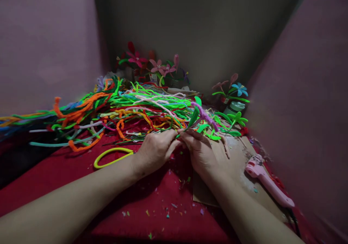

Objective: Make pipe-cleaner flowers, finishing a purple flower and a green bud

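Both hands meet over the front of the pile, closed on a pipe cleaner flower (206, 115) with a purple top and dark green leaves. My left hand (157, 147) pinches the lower end of its green stem. Just to the right, my right hand (200, 152) grips the stem below the leaves, with the purple part leaning away to the right. The fingers hide most of the stem. Yellow-handled scissors (112, 157) lie beside my left wrist, their blades out of sight under that hand. Loose colourful pipe cleaners (152, 104) are heaped just beyond my hands.
A pink glue gun (268, 182) rests on a cardboard sheet (233, 171) to the right, its cord trailing at the front. Finished pipe cleaner flowers (160, 67) stand at the back. A blue flower (239, 89) rises near a pale green-lidded jar (234, 108). Scraps dot the red cloth (130, 215).
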`<state>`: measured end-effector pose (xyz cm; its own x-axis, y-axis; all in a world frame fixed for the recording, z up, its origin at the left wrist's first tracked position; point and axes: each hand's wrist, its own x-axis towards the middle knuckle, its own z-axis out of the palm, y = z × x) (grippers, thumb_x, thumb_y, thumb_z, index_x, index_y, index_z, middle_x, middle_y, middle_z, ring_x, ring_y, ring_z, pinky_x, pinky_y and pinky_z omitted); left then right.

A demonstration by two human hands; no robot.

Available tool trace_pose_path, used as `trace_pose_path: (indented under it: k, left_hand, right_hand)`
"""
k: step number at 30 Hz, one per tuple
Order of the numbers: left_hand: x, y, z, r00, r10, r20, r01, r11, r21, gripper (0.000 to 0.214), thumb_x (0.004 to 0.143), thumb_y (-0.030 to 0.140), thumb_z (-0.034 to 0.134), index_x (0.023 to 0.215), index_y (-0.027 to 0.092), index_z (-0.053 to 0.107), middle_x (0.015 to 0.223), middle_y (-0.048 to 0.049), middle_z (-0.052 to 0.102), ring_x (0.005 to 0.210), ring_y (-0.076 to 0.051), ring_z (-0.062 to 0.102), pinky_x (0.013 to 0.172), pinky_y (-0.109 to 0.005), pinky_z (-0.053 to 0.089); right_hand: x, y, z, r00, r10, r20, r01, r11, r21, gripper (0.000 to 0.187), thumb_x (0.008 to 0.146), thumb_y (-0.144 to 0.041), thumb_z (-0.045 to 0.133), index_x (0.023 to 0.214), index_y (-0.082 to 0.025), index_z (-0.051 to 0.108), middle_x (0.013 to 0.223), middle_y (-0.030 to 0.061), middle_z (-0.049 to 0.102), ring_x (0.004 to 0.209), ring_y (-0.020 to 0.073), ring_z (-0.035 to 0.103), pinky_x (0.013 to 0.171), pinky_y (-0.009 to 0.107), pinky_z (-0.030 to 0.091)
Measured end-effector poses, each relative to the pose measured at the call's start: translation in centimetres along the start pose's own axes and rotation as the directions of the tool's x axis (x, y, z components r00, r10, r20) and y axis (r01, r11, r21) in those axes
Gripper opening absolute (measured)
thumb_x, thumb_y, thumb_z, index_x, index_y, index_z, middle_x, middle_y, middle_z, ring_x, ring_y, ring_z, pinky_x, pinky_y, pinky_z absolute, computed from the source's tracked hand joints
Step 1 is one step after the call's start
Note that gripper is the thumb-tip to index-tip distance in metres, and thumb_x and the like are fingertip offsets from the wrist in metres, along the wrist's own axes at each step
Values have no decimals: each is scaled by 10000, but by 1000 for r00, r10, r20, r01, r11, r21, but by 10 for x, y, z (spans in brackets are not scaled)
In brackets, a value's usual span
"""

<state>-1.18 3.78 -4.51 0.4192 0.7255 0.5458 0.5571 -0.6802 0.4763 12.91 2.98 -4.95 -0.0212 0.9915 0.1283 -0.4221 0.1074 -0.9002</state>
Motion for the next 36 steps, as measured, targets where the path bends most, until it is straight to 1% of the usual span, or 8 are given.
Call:
trace_pose_path:
  k: [4,8,10,13,19,24,29,36]
  left_hand:
    - [-2,-4,2,994,110,-16,-107,987,122,198,856,149,398,816,149,592,715,-33,625,627,-125,558,574,-224,397]
    - [7,2,-6,978,-208,27,208,950,-234,223,832,206,464,620,159,515,495,48,466,453,-70,448,465,-181,343]
    - [12,6,-10,916,-355,188,402,797,-451,231,830,245,480,617,157,502,465,61,449,391,-57,423,413,-172,326]
    - [14,7,-13,835,-398,381,549,539,-639,196,817,253,513,651,149,510,481,54,508,348,-44,426,366,-157,306]
    - [11,3,-8,809,-278,517,566,135,-813,150,803,227,556,680,148,527,451,78,455,295,-19,296,332,-158,308]
    - [11,-1,-9,756,-176,630,637,-24,-771,89,810,163,516,732,139,551,467,87,408,303,-5,205,310,-131,286]
    - [12,-3,-10,763,-131,633,644,63,-763,143,832,247,518,756,135,567,486,82,422,297,-12,231,313,-157,310]
    - [14,13,-12,862,-337,378,503,652,-568,218,823,293,516,675,137,550,522,45,515,405,-52,449,421,-165,344]
  right_hand:
    - [-3,-7,4,994,-104,-13,96,952,-292,98,709,-259,641,717,-198,717,715,-7,669,736,163,569,749,294,428]
    - [-4,-12,4,991,-122,53,133,904,-407,140,724,-273,619,793,-214,725,806,-6,691,814,181,579,817,322,428]
    - [-4,-14,5,996,-78,51,92,921,-380,165,715,-261,619,835,-209,719,859,-2,695,836,181,583,818,323,435]
    - [-2,-14,5,998,-42,54,57,952,-300,151,720,-251,605,813,-208,715,825,-5,693,821,177,589,781,309,443]
    - [3,-3,-4,998,7,57,-1,995,-101,82,681,-252,666,742,-219,710,676,-19,655,655,141,558,673,282,434]
    - [9,6,-11,989,95,116,-101,994,45,219,661,-197,687,878,-219,707,687,-16,641,597,107,502,555,230,379]
    - [8,2,-9,981,61,183,-71,996,50,57,665,-177,657,705,-189,696,580,-28,578,561,99,467,581,236,372]
    - [8,5,-10,999,-28,43,33,993,-117,65,700,-254,647,716,-199,678,641,-27,580,586,108,443,588,247,356]
